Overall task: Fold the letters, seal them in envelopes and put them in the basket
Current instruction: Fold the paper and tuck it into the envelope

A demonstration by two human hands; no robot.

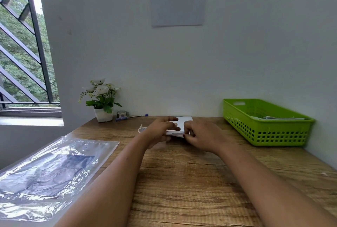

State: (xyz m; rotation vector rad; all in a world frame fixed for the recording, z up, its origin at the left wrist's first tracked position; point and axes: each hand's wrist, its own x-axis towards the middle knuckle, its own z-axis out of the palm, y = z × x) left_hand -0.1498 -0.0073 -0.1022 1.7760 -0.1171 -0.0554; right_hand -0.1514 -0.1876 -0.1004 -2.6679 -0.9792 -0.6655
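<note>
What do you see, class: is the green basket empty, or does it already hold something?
Not empty. Flat pale paper pieces lie inside the green basket, showing over its near rim; what they are, I cannot tell.

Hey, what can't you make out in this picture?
Head view only.
- white paper: mostly covered by the left hand and right hand; letter or envelope unclear.
- green basket: its wall hides most of the contents.
- wall sheet: top cut off, print too small.
- plastic bag: glare hides what's inside.
</note>
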